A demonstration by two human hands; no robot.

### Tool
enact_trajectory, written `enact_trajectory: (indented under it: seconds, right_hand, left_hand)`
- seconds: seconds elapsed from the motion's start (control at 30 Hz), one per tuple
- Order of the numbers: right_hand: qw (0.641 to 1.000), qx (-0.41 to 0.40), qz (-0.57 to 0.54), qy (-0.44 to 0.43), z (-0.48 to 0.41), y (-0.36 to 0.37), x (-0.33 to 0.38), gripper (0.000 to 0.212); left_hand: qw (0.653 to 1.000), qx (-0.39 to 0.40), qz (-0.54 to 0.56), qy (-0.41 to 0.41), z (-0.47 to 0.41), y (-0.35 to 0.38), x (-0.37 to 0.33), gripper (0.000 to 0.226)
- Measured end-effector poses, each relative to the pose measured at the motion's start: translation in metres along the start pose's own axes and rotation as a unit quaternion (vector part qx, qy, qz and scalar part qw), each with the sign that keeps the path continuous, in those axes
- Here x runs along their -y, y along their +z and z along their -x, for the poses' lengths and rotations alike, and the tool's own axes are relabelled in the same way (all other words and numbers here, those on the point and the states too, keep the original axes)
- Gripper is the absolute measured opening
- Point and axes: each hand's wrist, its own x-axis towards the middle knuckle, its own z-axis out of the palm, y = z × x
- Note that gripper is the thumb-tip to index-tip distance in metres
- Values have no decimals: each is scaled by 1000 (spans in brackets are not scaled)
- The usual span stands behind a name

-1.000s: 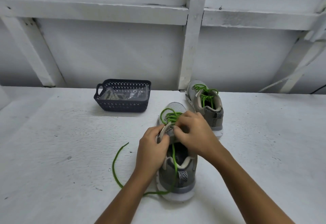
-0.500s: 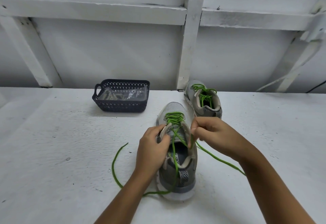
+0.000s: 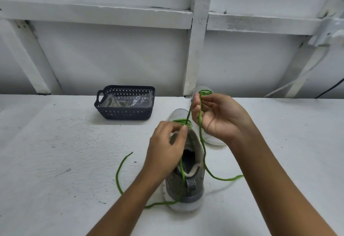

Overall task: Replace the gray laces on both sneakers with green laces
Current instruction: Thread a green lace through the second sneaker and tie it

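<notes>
Dark basket (image 3: 128,114), behind and left of near sneaker (image 3: 186,185), holds gray laces (image 3: 113,103) and what looks like clear plastic wrap (image 3: 139,100). Left hand (image 3: 165,152): fingers curled on the near sneaker's upper by the eyelets, gripping it. Right hand (image 3: 217,116): above the sneaker's toe, fingers half curled, pinching green lace (image 3: 203,154). The lace's free ends trail on the table (image 3: 55,161) either side of the sneaker. Second sneaker (image 3: 214,140) sits behind, green-laced, mostly hidden by the right hand.

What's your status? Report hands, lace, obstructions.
Left hand grips near sneaker by its upper. Right hand pinches green lace, held above it. Nothing blocking; basket sits apart, far left.
</notes>
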Motion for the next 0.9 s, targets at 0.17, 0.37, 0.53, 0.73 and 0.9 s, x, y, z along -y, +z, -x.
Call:
enact_trajectory:
  seconds: [0.17, 0.37, 0.53, 0.73, 0.9]
  right_hand:
    - [1000, 1, -31, -7, -16, 9, 2, 24]
    - [998, -9, 49, -29, -19, -3, -5, 21]
    - [974, 37, 222, 3, -12, -26, -27, 32]
    - [940, 64, 331, -49, -1, -37, -40, 28]
    - [945, 56, 320, -44, 3, -50, -38, 28]
  left_hand:
    - [987, 157, -4, 44, 3, -1, -14, 32]
    - [987, 140, 83, -16, -8, -14, -22, 26]
    - [961, 40, 257, -90, -39, -41, -30, 20]
    - [921, -17, 352, -166, -72, -55, -29, 20]
    - [900, -41, 384, -205, -88, -59, -23, 19]
